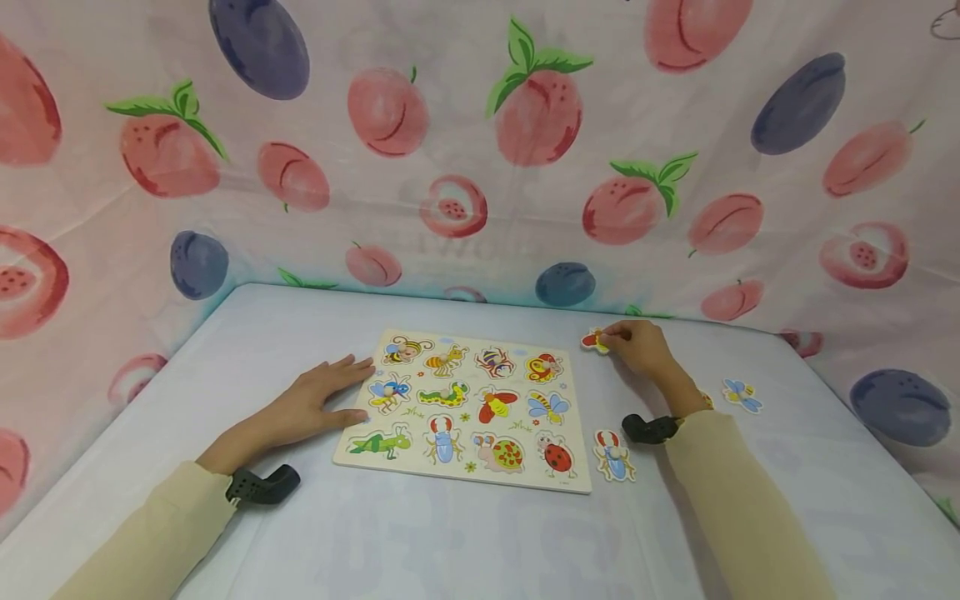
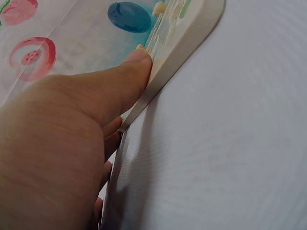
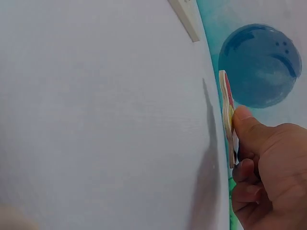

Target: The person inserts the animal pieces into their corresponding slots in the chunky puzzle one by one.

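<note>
A pale wooden puzzle board (image 1: 465, 416) printed with colourful insects lies flat on the table. My left hand (image 1: 311, 404) rests at its left edge, fingers extended; in the left wrist view the thumb (image 2: 112, 86) touches the board's edge. Beyond the board's right side, my right hand (image 1: 647, 348) pinches a red and yellow insect puzzle piece (image 1: 594, 340). The right wrist view shows that piece (image 3: 227, 120) edge-on, held above the table between thumb and fingers. A blue stag beetle piece (image 1: 615, 458) with a knob lies right of the board.
A blue dragonfly piece (image 1: 742, 396) lies at the right, beyond my right wrist. Another piece (image 1: 707, 400) is mostly hidden behind that wrist. The white tabletop (image 1: 420, 542) meets a fruit-patterned cloth (image 1: 480, 242) at the back and sides.
</note>
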### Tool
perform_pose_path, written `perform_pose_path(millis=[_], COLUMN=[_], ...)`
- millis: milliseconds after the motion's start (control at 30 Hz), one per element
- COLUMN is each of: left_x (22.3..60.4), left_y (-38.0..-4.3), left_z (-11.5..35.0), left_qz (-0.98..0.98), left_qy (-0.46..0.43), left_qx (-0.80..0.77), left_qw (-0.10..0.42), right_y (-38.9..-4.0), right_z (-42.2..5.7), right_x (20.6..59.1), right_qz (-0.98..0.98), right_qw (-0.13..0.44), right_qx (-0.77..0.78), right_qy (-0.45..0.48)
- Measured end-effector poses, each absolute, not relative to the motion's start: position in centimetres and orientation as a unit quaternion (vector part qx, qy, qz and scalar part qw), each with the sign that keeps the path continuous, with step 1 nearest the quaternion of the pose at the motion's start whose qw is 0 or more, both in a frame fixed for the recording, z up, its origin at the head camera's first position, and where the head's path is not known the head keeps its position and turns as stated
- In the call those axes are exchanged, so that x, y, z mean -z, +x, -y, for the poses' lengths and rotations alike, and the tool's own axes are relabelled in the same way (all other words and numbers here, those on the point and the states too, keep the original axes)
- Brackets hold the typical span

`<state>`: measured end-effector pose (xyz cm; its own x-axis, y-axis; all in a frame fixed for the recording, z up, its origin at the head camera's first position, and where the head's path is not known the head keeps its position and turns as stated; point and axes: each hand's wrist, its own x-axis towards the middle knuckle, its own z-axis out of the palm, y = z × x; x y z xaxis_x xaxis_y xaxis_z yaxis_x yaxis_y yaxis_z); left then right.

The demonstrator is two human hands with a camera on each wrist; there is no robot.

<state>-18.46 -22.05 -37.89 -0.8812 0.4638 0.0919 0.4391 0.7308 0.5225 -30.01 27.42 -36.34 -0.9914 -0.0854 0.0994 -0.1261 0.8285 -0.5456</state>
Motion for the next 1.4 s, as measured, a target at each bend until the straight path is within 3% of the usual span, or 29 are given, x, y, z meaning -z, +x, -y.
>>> perform_pose_path(millis=[1400], left_x=[38.1], left_y=[-18.5], left_z=[22.1], left_qz=[-0.930], left_qy=[0.243], left_qx=[-0.275], left_qw=[0.021], right_y=[-26.9], right_z=[-21.8], right_x=[33.4], right_qz=[0.919], right_qw=[0.077], right_qx=[-0.309], right_qy=[0.232])
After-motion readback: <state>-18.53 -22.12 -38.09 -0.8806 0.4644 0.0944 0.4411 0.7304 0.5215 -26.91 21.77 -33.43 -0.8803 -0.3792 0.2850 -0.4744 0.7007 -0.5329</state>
